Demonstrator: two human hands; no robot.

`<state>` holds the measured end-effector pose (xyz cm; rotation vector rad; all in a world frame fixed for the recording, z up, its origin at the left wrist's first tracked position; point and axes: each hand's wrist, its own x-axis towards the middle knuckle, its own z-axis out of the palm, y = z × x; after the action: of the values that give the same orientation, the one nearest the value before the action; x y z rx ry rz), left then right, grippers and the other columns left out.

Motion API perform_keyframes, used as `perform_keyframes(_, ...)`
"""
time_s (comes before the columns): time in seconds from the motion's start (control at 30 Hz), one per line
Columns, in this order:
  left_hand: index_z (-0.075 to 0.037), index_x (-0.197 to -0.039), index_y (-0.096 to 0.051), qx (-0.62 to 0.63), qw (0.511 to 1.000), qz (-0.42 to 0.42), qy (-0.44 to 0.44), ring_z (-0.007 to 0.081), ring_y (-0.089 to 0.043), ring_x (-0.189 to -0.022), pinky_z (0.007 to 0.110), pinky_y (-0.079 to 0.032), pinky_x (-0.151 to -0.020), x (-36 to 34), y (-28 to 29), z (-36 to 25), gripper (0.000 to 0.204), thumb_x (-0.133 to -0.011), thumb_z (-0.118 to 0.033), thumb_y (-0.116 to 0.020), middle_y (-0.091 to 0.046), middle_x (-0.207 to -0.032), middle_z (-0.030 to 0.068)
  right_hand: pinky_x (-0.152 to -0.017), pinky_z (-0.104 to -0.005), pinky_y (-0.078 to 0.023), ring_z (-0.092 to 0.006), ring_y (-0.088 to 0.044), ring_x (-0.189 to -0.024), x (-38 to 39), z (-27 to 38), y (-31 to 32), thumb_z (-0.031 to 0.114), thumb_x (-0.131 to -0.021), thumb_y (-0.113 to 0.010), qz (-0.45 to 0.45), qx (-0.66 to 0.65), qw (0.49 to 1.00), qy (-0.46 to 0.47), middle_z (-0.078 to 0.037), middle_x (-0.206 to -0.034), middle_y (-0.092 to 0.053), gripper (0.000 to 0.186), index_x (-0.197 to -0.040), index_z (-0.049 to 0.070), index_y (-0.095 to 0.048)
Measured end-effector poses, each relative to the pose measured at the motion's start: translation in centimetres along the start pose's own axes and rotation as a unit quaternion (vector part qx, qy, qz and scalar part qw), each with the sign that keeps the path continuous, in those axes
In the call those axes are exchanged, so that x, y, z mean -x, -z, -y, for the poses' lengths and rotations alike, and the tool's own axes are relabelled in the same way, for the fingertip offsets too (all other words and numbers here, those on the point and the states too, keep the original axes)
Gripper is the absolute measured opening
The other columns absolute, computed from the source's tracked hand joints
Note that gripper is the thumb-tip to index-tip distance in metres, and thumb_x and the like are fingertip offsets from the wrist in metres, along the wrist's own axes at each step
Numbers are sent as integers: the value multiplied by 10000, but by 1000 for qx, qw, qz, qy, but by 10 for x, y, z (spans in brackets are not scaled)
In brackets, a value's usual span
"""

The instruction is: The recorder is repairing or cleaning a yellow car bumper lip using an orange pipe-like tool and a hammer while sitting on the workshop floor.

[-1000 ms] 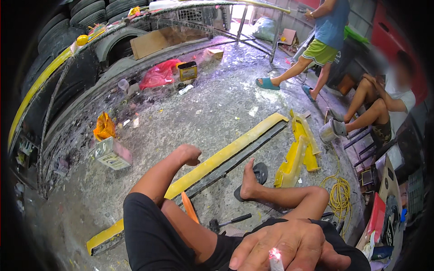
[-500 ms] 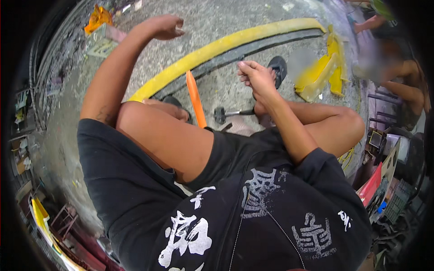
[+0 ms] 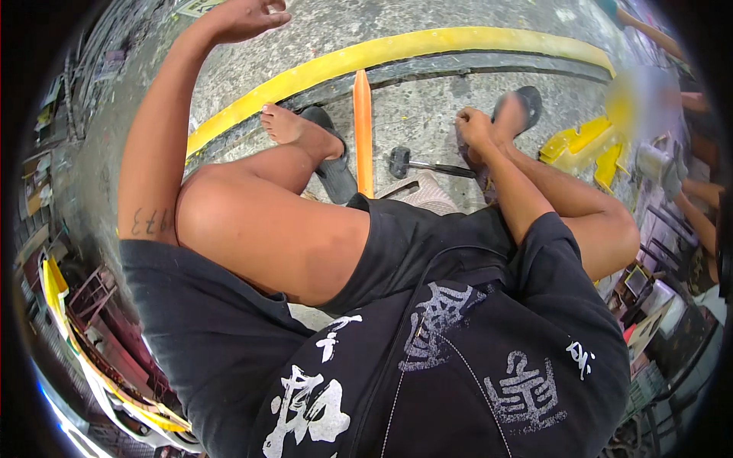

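Observation:
My left hand (image 3: 246,18) is raised at the top edge, beyond the long curved yellow strip (image 3: 328,67). Its fingers are loosely bent and apart, with nothing visible in them; the picture's edge cuts part of it off. Near my right foot, my right hand (image 3: 475,131) is closed, fingers curled in; whatever it may hold is hidden. A rubber mallet (image 3: 399,162) with a black head lies between my legs, its handle pointing toward my right hand. Left of it, a narrow orange pointed strip (image 3: 363,133) reaches from my shorts to the yellow strip.
A dark strip (image 3: 458,62) runs along the yellow one's near side. Black sandals (image 3: 334,156) are at my feet, and a beige perforated stool (image 3: 420,192) shows below the mallet. Torn yellow pieces (image 3: 584,141) lie at right, near another person's arms (image 3: 699,210).
The whole view has shifted. My left hand has gone up and left to the picture's edge. My right hand is now nearer my right foot, and my left foot is partly off its sandal.

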<state>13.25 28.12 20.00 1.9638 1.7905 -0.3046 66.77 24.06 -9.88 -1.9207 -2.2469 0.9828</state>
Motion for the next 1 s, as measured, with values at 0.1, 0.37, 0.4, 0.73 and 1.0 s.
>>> perform_keyframes(0.1, -52, -1269, -642, 54, 998, -34, -6, 313, -706, -947, 418, -538, -834, 16, -21, 40, 536, -985, -505, -611, -739, -1042, 200, -889, -474, -559, -390, -718, -978, 6, 36, -9, 234, -905, -689, 62, 25, 998, 20, -184, -1020, -752, 210, -1060, 110, -757)
perform_keyframes(0.37, -68, -1268, -651, 23, 998, -5, 55, 284, -685, -1000, 398, -532, -871, 33, -28, 71, 544, -989, -532, -599, -739, -1081, 149, -838, -488, -545, -380, -698, -957, -4, 21, 4, 352, -768, -808, 9, 83, 997, -4, -194, -994, -722, 432, -1033, 38, -676)
perform_keyframes(0.4, -72, -1270, -658, 8, 995, 59, 74, 309, -685, -1032, 422, -527, -900, 29, -9, 71, 557, -971, -539, -611, -734, -1122, 155, -841, -492, -538, -382, -689, -963, -8, 28, 13, 367, -733, -826, -41, 90, 995, -12, -195, -999, -712, 484, -1039, 33, -658)
perform_keyframes(0.73, -39, -1204, -733, -10, 999, 16, 51, 337, -680, -1127, 457, -530, -962, 0, -11, 10, 546, -931, -498, -619, -730, -1214, 167, -924, -488, -489, -372, -627, -1098, 35, 64, 64, 428, -723, -860, -206, 159, 966, -1, -187, -1146, -655, 726, -1221, 6, -543)
perform_keyframes(1.0, -58, -1252, -679, -21, 996, 50, 65, 369, -665, -1132, 457, -517, -958, 10, -8, 16, 549, -934, -502, -624, -720, -1202, 184, -958, -472, -490, -358, -614, -1145, 24, 66, 40, 303, -842, -776, -108, 173, 979, 20, -166, -1205, -639, 564, -1280, 35, -545)
